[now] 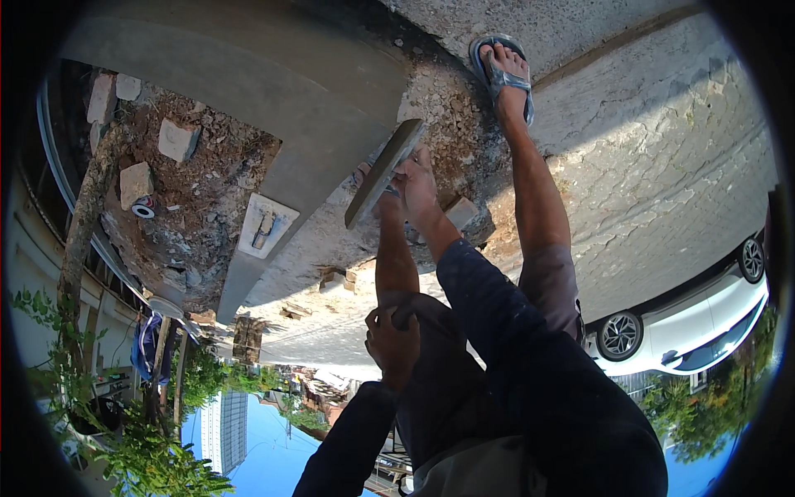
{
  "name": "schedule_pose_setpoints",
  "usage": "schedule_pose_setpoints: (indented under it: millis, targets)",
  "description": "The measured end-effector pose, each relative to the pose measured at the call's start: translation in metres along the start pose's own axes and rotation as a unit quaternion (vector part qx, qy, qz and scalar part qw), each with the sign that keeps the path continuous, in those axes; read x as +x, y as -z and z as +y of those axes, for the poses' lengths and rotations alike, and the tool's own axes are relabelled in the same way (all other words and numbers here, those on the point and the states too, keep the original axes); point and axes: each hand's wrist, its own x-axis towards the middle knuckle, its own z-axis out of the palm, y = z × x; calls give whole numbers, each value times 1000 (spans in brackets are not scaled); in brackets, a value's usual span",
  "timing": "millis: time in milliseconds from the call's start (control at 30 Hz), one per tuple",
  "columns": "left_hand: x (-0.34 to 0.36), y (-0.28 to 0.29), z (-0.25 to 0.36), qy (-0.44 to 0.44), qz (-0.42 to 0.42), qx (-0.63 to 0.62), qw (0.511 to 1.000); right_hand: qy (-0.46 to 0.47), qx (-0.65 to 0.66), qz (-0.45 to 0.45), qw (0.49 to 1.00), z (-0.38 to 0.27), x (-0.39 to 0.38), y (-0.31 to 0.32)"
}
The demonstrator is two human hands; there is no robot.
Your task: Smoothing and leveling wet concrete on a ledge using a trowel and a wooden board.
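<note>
Against the grey concrete slope at mid-frame, a flat wooden float (383, 172) is tilted on edge, its long board running from lower left up toward the rubble. The right hand (418, 189) is clenched around what seems to be a handle on its back face, though the fingers cover that part and its shape cannot be made out. The board looks stiff and fairly light, rough enough not to slip, and best taken by that back handle rather than by its thin edges. The left hand (392, 341) rests closed on the person's bent knee (418, 311), gripping cloth and no tool. Beyond the float lies a bed of broken stone and mortar (451, 108), with a sandalled foot (505, 74) planted at its far edge. Left of the slope, loose bricks (178, 139) sit in red earth beside a pale block with a metal fitting (265, 225). A white car (687, 319) stands at the right, cut off by the rim. Whether the float's face touches the concrete is hard to tell, and the fisheye bends everything near the border.
</note>
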Motion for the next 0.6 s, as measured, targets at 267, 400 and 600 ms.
schedule_pose_setpoints:
  millis: [267, 400, 600]
  targets:
    - [-2, -7, 15, -12, 22, -15, 1000, 153, -256, 1, 955, 42, -12, 59]
    - [-1, -4, -8, 14, 21, -16, 1000, 136, -231, 9, 963, 56, -48, 19]
    - [-1, -3, -19, 3, 36, -12, 999, 44, 35, 20, 998, 41, 1, -9]
